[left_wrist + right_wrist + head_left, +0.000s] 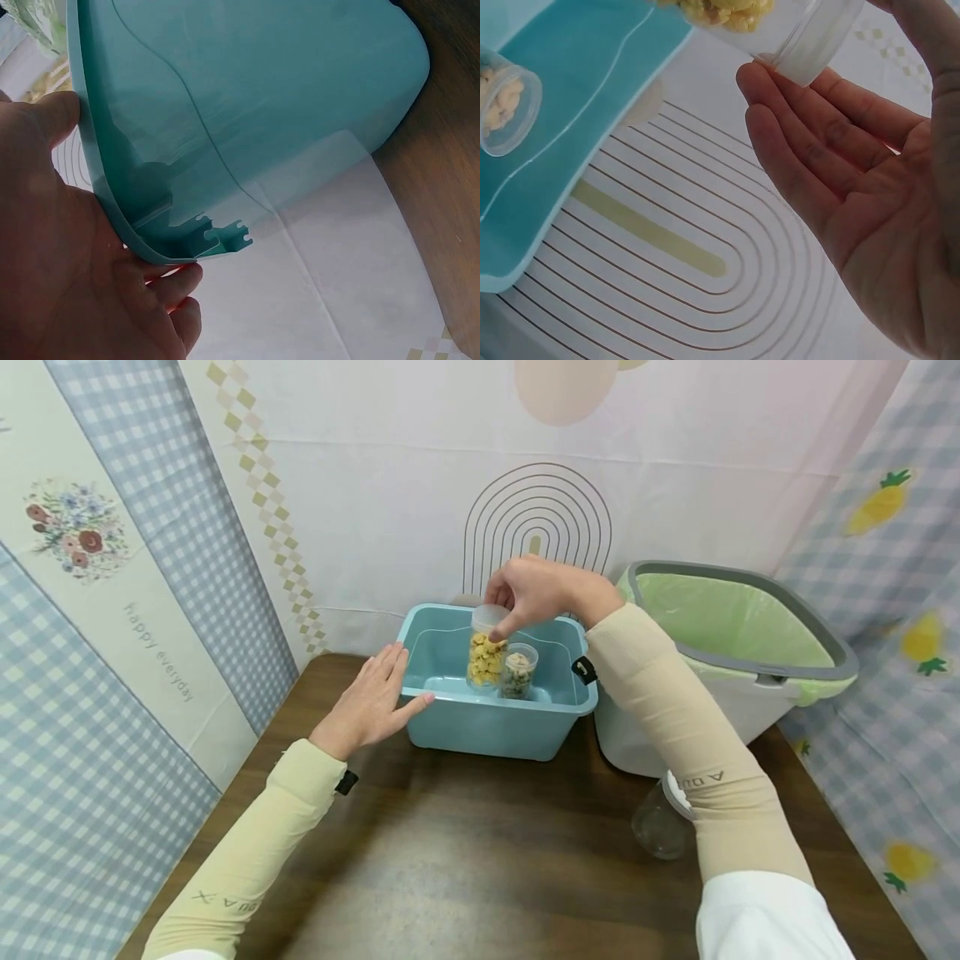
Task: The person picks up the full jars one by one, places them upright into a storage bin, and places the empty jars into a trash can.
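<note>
Bin (750, 667) beside tub (487, 731); right sleeve (697, 735) partly hides 1 jar (662, 828), perhaps lidded

Table (450, 877): dark brown | on it: blue tub (487, 731) | grey-rimmed bin (628, 735) beside tub | clear jar (662, 825)

Basin floor (447, 684) partly hidden, tabletop jar (660, 828) too

Dark brown wood-grain tabletop (555, 827), soft glare (423, 860) mid-front. Behind: white cloth backdrop (375, 502), thin concentric-arch print (537, 518), diamond strip (266, 497) at left. Left: blue-and-white gingham cloth (71, 752), white flower-print band (123, 556) reading "happy everyday". Right: pale gingham cloth (870, 760), yellow pineapples (879, 508).
</note>
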Motion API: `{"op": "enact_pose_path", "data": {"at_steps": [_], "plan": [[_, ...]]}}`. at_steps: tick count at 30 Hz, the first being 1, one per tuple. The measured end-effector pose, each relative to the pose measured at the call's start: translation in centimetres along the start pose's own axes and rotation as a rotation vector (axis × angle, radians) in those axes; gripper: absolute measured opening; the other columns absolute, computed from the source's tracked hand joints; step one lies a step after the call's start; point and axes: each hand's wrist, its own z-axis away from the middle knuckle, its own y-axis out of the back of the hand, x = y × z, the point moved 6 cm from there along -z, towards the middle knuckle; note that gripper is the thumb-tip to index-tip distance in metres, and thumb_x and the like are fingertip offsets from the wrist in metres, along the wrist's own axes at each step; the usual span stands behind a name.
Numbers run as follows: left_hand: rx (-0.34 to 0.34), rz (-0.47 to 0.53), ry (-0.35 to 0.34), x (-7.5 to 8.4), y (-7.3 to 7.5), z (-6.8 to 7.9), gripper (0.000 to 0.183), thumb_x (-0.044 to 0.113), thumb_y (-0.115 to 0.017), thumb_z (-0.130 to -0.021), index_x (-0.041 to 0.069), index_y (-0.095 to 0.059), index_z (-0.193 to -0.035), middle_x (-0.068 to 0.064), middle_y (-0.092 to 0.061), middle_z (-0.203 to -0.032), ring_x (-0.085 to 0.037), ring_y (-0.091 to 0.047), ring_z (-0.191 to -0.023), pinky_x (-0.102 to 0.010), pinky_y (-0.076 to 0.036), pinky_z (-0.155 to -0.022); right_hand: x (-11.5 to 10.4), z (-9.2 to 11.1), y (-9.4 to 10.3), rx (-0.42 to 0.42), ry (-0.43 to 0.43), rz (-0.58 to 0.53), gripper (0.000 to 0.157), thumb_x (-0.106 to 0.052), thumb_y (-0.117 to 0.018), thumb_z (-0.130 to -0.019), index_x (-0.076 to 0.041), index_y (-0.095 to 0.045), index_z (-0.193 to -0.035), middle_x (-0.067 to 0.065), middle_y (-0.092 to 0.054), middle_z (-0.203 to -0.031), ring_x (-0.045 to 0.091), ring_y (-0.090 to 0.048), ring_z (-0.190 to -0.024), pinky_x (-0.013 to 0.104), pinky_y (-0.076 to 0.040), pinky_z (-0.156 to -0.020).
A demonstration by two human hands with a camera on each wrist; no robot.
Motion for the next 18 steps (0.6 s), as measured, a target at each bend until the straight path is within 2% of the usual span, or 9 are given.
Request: {"op": "enact_pose_path", "data": {"at_steps": [3, 18], "plan": [[0.006, -0.002, 0.017, 0.1, -0.3, -0.7, 0.095, 0.058, -0.048, -0.108, -0.009, -0.015, -0.165, -0.026, -0.011, -0.176, -0.04, -0.011, -0.166, -0.056, -0.013, -0.135, 1.5, -1.2, -0.2, 0.003, 0.007, 0.001, 0.041, -0.032, -0.088, -0.085, -0.008, -0.074, -0.115, 0.008, -0.076, -0.114, 0.023, -0.07, -0.105, 0.037, -0.059, -0.095], [0.012, -0.001, 0.054, -2.1, 0.4, -0.6, 0.096, 0.06, -0.047, -0.107, -0.007, -0.013, -0.166, -0.024, -0.011, -0.177, -0.038, -0.011, -0.166, -0.056, -0.013, -0.135, 3.3, -8.3, -3.4, 0.025, 0.039, 0.079, 0.04, -0.032, -0.088, -0.086, -0.006, -0.074, -0.113, 0.011, -0.073, -0.113, 0.024, -0.065, -0.1, 0.038, -0.059, -0.089]]}}
